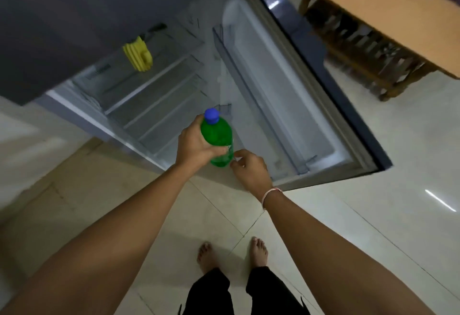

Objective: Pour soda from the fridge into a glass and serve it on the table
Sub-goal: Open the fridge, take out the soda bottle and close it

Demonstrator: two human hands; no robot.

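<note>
Left hand (196, 144) gripping soda bottle (219, 140); right hand (250, 166) loosely curled, empty. Keep upright, shut fridge door (286, 105).

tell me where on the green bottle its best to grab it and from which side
Take the green bottle around its round upper body, just below the blue cap, coming from its left side as the left hand does now. It stands upright, so fingers wrap around it easily. The right hand is by its lower part.

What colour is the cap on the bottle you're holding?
Blue, on the green bottle in the left hand; cap clearest in the head view.
</note>
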